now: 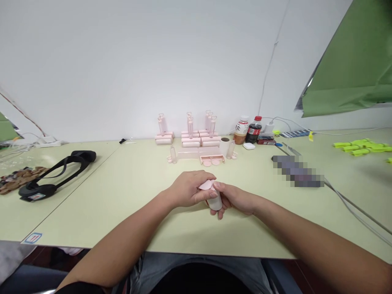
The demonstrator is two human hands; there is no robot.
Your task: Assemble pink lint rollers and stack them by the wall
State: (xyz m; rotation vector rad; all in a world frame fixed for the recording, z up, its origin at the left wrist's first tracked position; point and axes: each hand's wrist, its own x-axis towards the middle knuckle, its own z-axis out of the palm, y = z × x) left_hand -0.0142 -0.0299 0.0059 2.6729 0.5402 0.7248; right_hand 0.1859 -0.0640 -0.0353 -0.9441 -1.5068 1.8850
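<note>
Both hands meet just above the near middle of the pale green table [122, 196], closed together on one small object. The right hand [237, 199] wraps a short white roller [216, 202] from the right side and below, its long axis tilted, running up and toward the left. The left hand [190, 190] comes in from the left and pinches a pink end cap [206, 185] at the roller's upper end with thumb and fingers; whether the cap is seated on the roller or only resting against it is hard to tell, since the fingers cover the joint. Both hands are equally near, touching each other around the piece.

Farther back stands a cluster of pink lint-roller parts [196, 139], with loose pink discs [211, 162] in front. To the right are two drink bottles [248, 130] and cables; to the left lies a black head strap [55, 175]. A plain white wall backs the table, with green cloth [352, 65] at upper right.
</note>
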